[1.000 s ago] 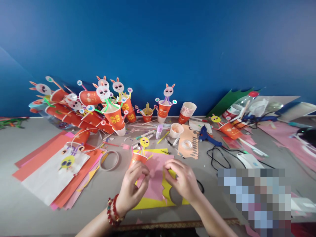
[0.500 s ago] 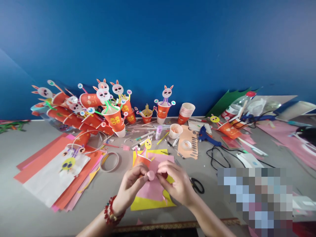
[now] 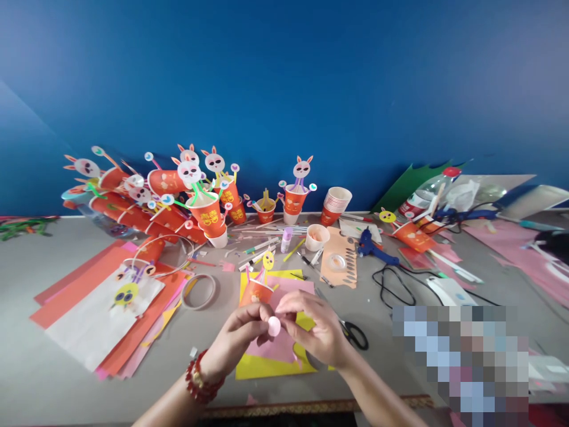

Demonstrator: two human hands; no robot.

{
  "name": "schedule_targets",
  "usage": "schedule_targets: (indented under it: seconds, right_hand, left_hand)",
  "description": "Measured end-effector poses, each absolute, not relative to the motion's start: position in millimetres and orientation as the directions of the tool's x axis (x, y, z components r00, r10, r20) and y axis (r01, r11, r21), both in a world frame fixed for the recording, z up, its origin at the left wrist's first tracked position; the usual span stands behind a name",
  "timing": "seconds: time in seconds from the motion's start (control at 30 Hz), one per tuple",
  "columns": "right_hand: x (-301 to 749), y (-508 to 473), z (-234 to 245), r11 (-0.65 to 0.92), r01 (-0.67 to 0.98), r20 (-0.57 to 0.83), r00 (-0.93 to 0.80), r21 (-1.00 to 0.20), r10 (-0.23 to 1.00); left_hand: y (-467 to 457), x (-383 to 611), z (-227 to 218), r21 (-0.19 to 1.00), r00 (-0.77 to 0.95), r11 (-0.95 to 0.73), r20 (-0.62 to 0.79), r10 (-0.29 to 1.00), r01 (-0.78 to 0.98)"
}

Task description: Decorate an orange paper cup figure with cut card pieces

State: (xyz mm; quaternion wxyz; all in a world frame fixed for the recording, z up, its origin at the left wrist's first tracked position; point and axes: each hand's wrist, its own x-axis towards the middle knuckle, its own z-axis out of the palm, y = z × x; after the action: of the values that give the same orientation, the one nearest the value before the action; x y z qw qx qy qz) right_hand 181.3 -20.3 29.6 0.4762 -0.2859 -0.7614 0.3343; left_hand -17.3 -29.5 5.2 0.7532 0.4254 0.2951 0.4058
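Both my hands meet low in the middle of the view, above sheets of pink paper [image 3: 284, 350] and yellow paper [image 3: 262, 369]. My left hand [image 3: 237, 338], with a red bead bracelet on its wrist, and my right hand [image 3: 317, 329] pinch a small round pink paper piece [image 3: 274, 325] between their fingertips. Just behind them stands an orange paper cup [image 3: 256, 291] with a yellow head on a stick. Black scissors [image 3: 354, 334] lie right of my right hand.
Several orange cups with paper rabbit heads [image 3: 195, 190] crowd the back left by the blue wall. A stack of orange and white paper [image 3: 102, 302], a tape ring [image 3: 198, 291], a blue glue gun [image 3: 371, 244] with black cord, and a cup stack [image 3: 336, 203] surround the work spot.
My hands have lifted the small pink piece off the pink sheet and brought it up between their fingertips. The scissors have come into sight beside my right hand.
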Motion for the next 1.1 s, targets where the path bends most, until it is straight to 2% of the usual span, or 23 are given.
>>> schedule_targets:
  seconds: [0.2, 0.3, 0.33, 0.4, 0.47, 0.53, 0.6, 0.7, 0.73, 0.77, 0.8, 0.87, 0.93, 1.0, 1.1]
  right_hand:
    - [181, -20, 28, 0.622, 0.057, 0.542, -0.431, -0.781, 0.721]
    - [181, -21, 28, 0.494, 0.045, 0.439, -0.396, -0.868, 0.807]
    - [181, -21, 27, 0.416, 0.050, 0.369, -0.379, -0.908, 0.849]
    - [183, -20, 25, 0.229, 0.054, 0.197, -0.347, -0.972, 0.917]
    - [184, -18, 21, 0.042, 0.029, 0.030, -0.335, -0.999, 0.942]
    - [186, -16, 17, -0.113, -0.016, -0.100, -0.344, -0.994, 0.934]
    - [186, -14, 15, -0.197, -0.047, -0.168, -0.356, -0.979, 0.919]
    - [184, -13, 16, -0.214, -0.032, -0.189, -0.355, -0.976, 0.916]
    - [183, -13, 17, -0.206, -0.018, -0.186, -0.360, -0.978, 0.914]
    - [182, -13, 18, -0.191, -0.004, -0.176, -0.369, -0.982, 0.912]
    - [181, -13, 19, -0.169, 0.013, -0.161, -0.382, -0.986, 0.910]
    - [179, -13, 20, -0.112, 0.053, -0.124, -0.396, -0.992, 0.910]
    - [178, -14, 22, -0.058, 0.095, -0.091, -0.398, -0.994, 0.913]
    - [178, -16, 24, -0.013, 0.120, -0.061, -0.403, -0.993, 0.913]
    - [180, -17, 27, 0.019, 0.128, -0.036, -0.411, -0.992, 0.911]
  left_hand:
    - [-32, -15, 8, 0.809, 0.554, 0.449, -0.191, 0.810, -0.378]
    - [-34, -16, 8, 0.842, 0.560, 0.435, -0.203, 0.803, -0.318]
    - [-35, -18, 9, 0.881, 0.538, 0.388, -0.195, 0.820, -0.272]
    - [-37, -27, 14, 0.976, 0.430, 0.188, -0.125, 0.894, -0.106]
    - [-37, -42, 20, 0.985, 0.255, -0.082, 0.041, 0.966, 0.153]
    - [-32, -62, 27, 0.892, 0.111, -0.249, 0.223, 0.969, 0.377]
    - [-26, -82, 35, 0.744, -0.015, -0.322, 0.407, 0.913, 0.585]
    - [-18, -97, 42, 0.427, 0.024, -0.307, 0.552, 0.833, 0.851]
    - [-18, -96, 43, 0.378, 0.064, -0.316, 0.550, 0.833, 0.870]
    - [-19, -92, 44, 0.379, 0.109, -0.344, 0.521, 0.846, 0.859]
    - [-22, -86, 44, 0.426, 0.164, -0.387, 0.472, 0.866, 0.818]
    - [-28, -68, 42, 0.600, 0.284, -0.436, 0.336, 0.898, 0.671]
    - [-33, -49, 41, 0.747, 0.357, -0.398, 0.228, 0.906, 0.533]
    - [-34, -36, 42, 0.816, 0.377, -0.353, 0.181, 0.908, 0.458]
    - [-31, -26, 43, 0.851, 0.376, -0.322, 0.162, 0.912, 0.415]
